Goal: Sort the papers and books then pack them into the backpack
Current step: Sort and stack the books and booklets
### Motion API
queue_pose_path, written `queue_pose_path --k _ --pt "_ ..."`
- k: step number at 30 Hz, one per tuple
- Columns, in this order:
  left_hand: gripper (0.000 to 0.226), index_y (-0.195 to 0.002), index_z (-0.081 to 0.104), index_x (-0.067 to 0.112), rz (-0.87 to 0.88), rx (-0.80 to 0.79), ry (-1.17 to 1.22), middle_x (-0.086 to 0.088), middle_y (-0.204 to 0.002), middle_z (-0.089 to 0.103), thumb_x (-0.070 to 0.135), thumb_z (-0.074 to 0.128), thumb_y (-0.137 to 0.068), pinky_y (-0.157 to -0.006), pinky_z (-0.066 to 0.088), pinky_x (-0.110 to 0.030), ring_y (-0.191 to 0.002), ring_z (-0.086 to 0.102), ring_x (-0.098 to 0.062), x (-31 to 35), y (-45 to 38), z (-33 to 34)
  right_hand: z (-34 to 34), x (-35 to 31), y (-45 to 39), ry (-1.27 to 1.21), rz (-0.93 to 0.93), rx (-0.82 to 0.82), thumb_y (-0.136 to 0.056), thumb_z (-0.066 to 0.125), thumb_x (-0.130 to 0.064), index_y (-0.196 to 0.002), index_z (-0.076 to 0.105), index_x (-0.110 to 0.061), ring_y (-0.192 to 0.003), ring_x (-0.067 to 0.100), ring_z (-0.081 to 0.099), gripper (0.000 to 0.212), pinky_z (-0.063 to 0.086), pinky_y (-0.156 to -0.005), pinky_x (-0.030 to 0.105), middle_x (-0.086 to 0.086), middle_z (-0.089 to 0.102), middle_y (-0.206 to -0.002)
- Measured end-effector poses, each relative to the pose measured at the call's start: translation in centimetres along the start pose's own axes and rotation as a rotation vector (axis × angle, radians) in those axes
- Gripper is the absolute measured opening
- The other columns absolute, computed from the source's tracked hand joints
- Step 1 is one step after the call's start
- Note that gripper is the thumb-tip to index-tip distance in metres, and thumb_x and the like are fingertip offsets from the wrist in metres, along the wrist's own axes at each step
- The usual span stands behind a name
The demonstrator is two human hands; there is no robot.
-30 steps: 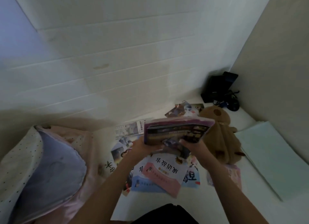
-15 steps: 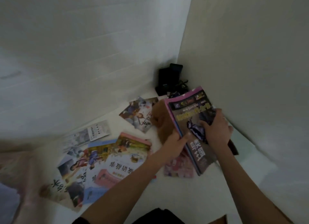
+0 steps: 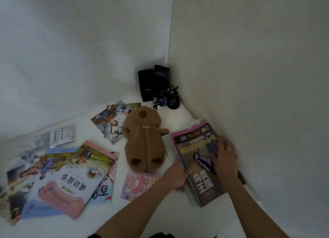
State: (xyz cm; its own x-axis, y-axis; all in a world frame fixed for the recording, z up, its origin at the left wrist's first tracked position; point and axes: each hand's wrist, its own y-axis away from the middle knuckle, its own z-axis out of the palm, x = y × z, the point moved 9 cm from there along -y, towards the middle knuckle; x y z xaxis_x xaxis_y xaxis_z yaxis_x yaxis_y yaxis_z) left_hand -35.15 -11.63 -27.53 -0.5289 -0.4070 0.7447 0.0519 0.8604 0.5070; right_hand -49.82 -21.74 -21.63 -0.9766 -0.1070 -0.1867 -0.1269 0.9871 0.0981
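- Brown-covered bird book [image 3: 197,159], at 4 o'clock in the head view, lies on top of a stack of books and papers against the right wall; pink band along its far edge
- Left hand [image 3: 175,178] at the stack's near-left edge, thumb on the cover's rim, fingers tucked beneath: it pinches the edge
- Right hand [image 3: 223,156] laid flat on the cover, fingers spread and pressing; a ring shows on one finger
- Handling, judged: paperback, fairly stiff as a stack yet bendy singly; glossy covers likely to slide over one another, so hold from both long edges, or from beneath, and keep the pile squared
- Legible writing: large characters "鸟类王国" on the brown cover; small lettering above them too blurred to read
- Pink-banner storybook [image 3: 71,177] at 8 o'clock, topmost of the overlapping loose books; its title cannot be read with confidence
- Pink cartoon notebook [image 3: 137,184] at 6 o'clock, spiral-bound, just beside the left hand
- Brown plush backpack [image 3: 145,140] at centre, zip facing up and closed, soft and floppy
- Black boxes [image 3: 154,83] with cables at 12 o'clock, in the corner
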Motion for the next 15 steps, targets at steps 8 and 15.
queue_pose_path --k 8,15 --pt "0.064 -0.116 0.055 0.013 0.289 0.404 -0.866 -0.007 -0.106 0.068 0.053 0.064 -0.067 -0.079 0.057 -0.036 -0.098 0.064 -0.022 2.8 -0.4 -0.5 6.8 -0.5 1.1 0.096 -0.283 -0.118 -0.095 0.010 -0.060 -0.146 0.030 -0.019 -0.140 0.017 0.021 0.069 0.013 -0.110 0.051 0.005 0.035 -0.151" --pt "0.064 -0.137 0.046 0.014 0.240 0.213 -0.815 -0.010 -0.142 0.048 0.047 0.027 -0.086 -0.100 0.046 -0.045 -0.132 0.045 -0.027 1.8 -0.7 -0.8 6.1 -1.3 1.1 0.069 -0.277 -0.001 -0.095 0.019 -0.052 -0.141 0.040 -0.017 -0.137 0.019 0.036 0.062 0.015 -0.107 0.062 0.006 0.044 -0.146"
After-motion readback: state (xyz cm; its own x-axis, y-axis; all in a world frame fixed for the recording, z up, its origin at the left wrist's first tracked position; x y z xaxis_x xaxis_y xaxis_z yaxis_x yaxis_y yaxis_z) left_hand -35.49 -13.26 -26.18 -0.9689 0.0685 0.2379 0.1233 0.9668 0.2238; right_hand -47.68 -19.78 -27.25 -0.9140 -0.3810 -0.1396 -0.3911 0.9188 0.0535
